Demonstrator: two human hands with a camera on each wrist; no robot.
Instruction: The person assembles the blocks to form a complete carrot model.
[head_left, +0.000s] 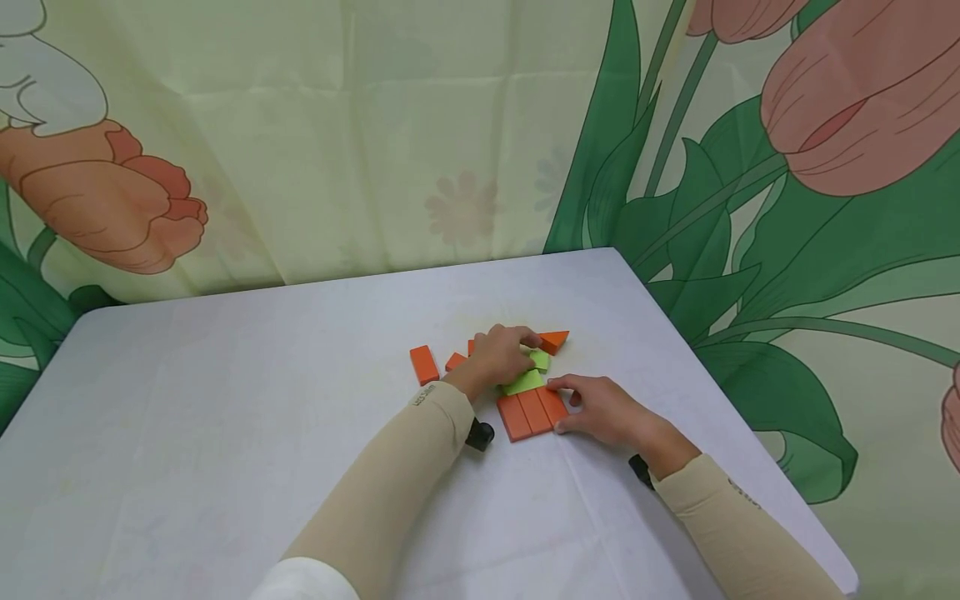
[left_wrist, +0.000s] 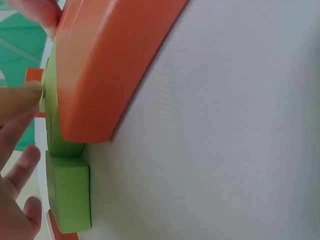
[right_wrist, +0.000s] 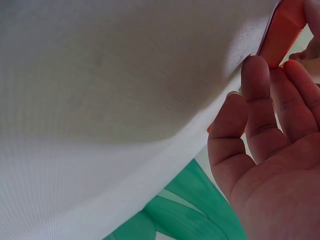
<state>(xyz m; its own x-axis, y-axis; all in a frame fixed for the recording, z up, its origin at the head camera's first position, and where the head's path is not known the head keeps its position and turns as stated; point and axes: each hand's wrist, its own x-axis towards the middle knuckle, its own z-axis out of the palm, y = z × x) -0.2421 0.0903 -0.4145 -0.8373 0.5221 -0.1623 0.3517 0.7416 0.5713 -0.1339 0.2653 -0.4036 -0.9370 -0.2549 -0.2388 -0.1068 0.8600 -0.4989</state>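
Right hand [head_left: 604, 407] pinched an orange block [head_left: 552, 405] nearer the table's [head_left: 210, 417] right edge, left hand [head_left: 498, 353] half-hid green blocks [head_left: 524, 383], tbh couldn't tell its grip.

A white, cloth-covered counter [head_left: 210, 450] with rounded corners spreads before me. On it lie three flat orange rectangular blocks [head_left: 533, 413] side by side, light-green blocks [head_left: 523, 382] just beyond, an orange triangular block [head_left: 556, 341] farther off, and, left, another orange rectangular block [head_left: 424, 365] beside a small, partly hidden orange piece [head_left: 454, 362].

Tulip-print cloth [head_left: 390, 150] behind white-covered table [head_left: 187, 458].
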